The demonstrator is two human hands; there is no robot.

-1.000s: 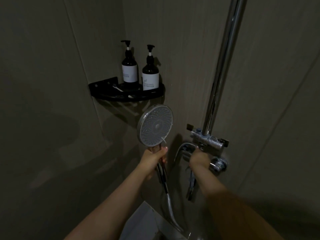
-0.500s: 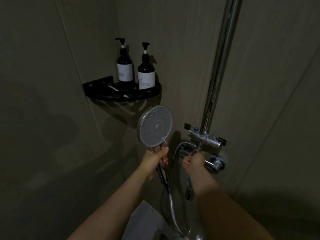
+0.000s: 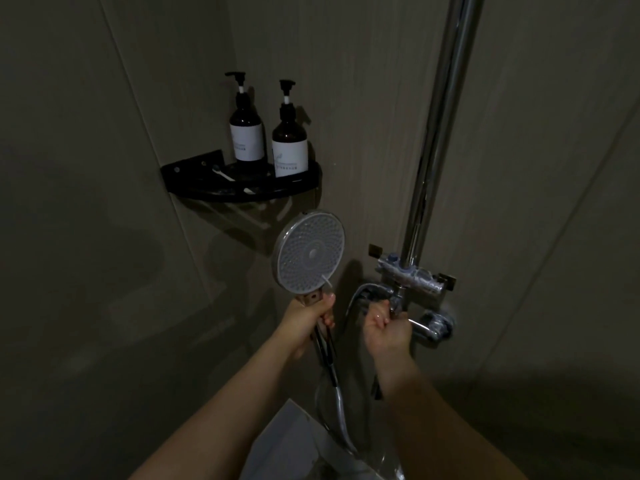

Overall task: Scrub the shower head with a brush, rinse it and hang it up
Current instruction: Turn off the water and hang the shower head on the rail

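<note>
Forearms come in from the bottom edge of the view, the left one toward the middle, the right one toward the fittings on the wall. Left hand has its fingers curled round the handle of the shower head, just under the disc, with the thumb lying along the handle. The long axis of the shower head runs nearly upright, the handle down and the round nozzle face up, and this face is turned toward the person. The hose hangs from the handle in a loop down to the bottom edge.

Right hand is just beside the left one, at the same height, and its fingers are curled round a part of the valve under the rail; which part exactly, I cannot tell in this dim light. No water is seen coming from the nozzles.

I judge this is the rinse step, and the right hand is the nearer one to open the water, while the left one must only keep the face aimed.

Farther, in the corner of the walls, a black shelf carries two pump bottles, and a thin white-handled object, perhaps the brush, lies at its left edge.
</note>
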